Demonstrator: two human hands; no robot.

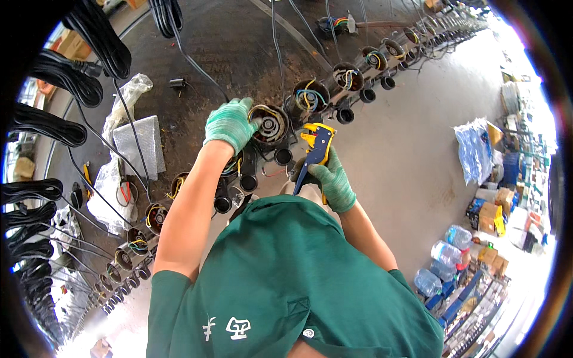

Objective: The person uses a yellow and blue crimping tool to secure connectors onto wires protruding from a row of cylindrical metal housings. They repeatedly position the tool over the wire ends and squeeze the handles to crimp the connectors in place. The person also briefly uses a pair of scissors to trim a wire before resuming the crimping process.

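Note:
My left hand (231,124), in a pale green glove, is closed at the left side of a dark round motor housing (270,126), its thumb on the rim. Inside that housing are metal rings and a yellow wire. A black cable (206,74) runs down to my left fingers; whether they pinch it is hidden. In my right hand (335,184), also gloved, is a blue and yellow wire stripper (318,149), its head raised just right of the housing. Below sits a small black tube (283,157) on the housing's side.
More open housings (310,95) with coloured wires line the table edge on both sides. Bundled black cables (98,39) hang at left. Scissors (125,192), bubble wrap (140,143) and a small black cylinder (177,83) lie on the dark table (227,36). Water jugs (444,253) stand at right.

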